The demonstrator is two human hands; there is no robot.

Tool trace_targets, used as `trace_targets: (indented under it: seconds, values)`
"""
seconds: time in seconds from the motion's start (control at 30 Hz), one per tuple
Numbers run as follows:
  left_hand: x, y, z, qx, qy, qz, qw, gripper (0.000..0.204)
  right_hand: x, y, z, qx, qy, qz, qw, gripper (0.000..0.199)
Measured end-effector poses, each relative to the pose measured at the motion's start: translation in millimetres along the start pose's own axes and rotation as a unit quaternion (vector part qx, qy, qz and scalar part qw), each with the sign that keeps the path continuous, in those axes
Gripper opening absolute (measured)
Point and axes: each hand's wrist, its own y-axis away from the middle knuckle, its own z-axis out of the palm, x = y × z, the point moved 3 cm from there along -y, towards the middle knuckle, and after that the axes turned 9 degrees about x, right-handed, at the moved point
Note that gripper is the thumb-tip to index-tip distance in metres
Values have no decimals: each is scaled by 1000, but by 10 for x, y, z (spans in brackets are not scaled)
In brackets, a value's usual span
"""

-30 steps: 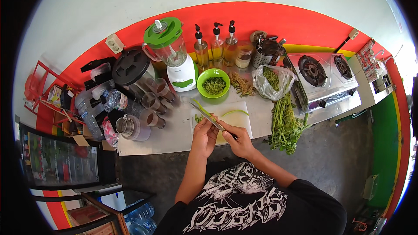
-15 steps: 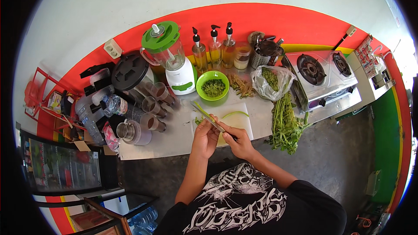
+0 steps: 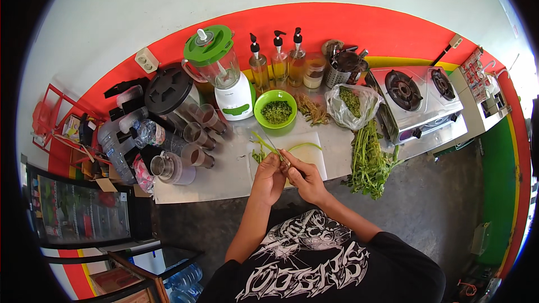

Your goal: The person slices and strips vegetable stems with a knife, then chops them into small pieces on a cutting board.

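My left hand (image 3: pixel 268 177) and my right hand (image 3: pixel 303 175) meet over a white cutting board (image 3: pixel 311 158) on the counter. Both pinch a long green vegetable stalk (image 3: pixel 265 145) that sticks up and to the left from between the fingers. A curved green stem (image 3: pixel 305 146) lies on the board just beyond my hands. Behind the board stands a green bowl (image 3: pixel 275 109) with chopped greens in it.
A bunch of leafy greens (image 3: pixel 368 160) lies right of the board, with a plastic bag of greens (image 3: pixel 352 104) behind it. A two-burner gas stove (image 3: pixel 418 95) stands far right. A green-lidded blender (image 3: pixel 222 73), pump bottles (image 3: pixel 278 62) and stacked cups (image 3: pixel 199 134) crowd the left and back.
My hands stayed over the board; the stalk between them has shifted slightly, its free end now pointing more to the left.
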Motion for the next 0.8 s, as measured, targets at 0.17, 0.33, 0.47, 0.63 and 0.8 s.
trace_targets:
  seconds: [0.17,0.33,0.47,0.63,0.8]
  values:
    - [25,-34,-127,-9,22,-8,1000,19,-24,20,-10,-20,-6,1,1000,48]
    - [-31,-6,-125,-27,38,-31,998,20,-50,23,-19,-9,68,-97,993,48]
    - [-68,10,-108,-15,41,-19,999,21,-111,29,-8,-6,104,-63,993,46]
    - [-86,13,-108,-49,21,-26,998,26,-116,-15,19,17,93,-89,992,47]
    - [-14,-16,-131,-65,8,1,998,28,-108,-39,38,15,66,-82,994,49]
